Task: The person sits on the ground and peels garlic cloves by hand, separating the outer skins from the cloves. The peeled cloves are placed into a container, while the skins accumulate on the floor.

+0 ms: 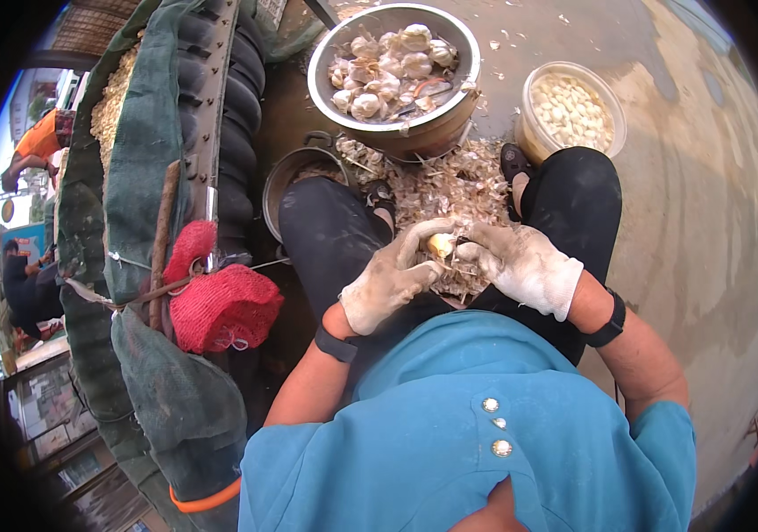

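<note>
My left hand, in a soiled white knit glove, holds a pale yellowish piece of garlic between thumb and fingers. My right hand, gloved alike, is close beside it with fingers bent; whether it grips anything I cannot tell. Below and beyond both hands lies a heap of garlic skins between my feet. A large metal basin of whole garlic bulbs stands ahead, with a thin tool with an orange part among them. Right of it, a round plastic tub holds peeled cloves.
A metal pot stands by my left knee. Along the left are dark green netting, a black ribbed object, a wooden stick and a red mesh bag. Two other people appear at the far left edge.
</note>
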`<state>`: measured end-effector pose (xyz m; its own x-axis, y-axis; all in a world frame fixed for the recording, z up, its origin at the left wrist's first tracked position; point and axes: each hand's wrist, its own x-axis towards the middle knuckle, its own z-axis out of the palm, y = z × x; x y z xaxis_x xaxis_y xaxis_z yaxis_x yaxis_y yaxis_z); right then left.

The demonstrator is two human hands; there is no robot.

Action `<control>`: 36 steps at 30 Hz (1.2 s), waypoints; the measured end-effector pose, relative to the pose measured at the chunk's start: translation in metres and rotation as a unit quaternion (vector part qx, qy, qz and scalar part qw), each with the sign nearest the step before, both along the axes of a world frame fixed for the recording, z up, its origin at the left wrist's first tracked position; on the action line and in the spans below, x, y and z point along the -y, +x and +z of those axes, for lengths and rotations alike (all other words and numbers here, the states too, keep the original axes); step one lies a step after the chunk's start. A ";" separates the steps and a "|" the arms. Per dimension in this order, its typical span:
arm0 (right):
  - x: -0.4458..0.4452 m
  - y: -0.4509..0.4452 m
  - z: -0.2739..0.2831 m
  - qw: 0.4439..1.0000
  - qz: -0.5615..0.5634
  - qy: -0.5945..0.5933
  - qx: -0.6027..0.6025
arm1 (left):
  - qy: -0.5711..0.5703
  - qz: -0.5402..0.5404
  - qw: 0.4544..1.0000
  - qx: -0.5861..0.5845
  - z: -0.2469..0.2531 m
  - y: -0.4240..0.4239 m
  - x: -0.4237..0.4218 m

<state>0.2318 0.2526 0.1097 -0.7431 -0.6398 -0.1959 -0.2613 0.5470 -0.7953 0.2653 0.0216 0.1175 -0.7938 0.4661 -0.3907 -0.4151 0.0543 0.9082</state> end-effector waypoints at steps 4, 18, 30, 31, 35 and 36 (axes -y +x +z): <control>0.001 0.007 -0.019 0.995 -0.033 -0.063 0.064 | -0.014 0.011 0.999 -0.050 -0.007 0.005 -0.006; 0.012 0.017 0.000 0.992 -0.075 -0.037 0.098 | 0.152 0.132 0.979 -0.016 -0.017 0.009 -0.007; 0.015 0.027 0.004 0.984 -0.045 -0.049 0.163 | 0.193 0.116 0.970 -0.094 -0.044 0.011 -0.001; 0.015 0.027 0.000 0.989 -0.036 -0.056 0.132 | 0.159 0.103 0.975 -0.115 -0.043 0.011 0.001; 0.015 0.029 -0.008 0.994 -0.030 -0.011 0.100 | 0.018 0.082 0.991 -0.100 -0.035 0.012 0.007; 0.014 0.030 -0.015 0.998 -0.027 -0.004 0.062 | -0.006 0.078 0.992 -0.098 -0.022 0.012 0.003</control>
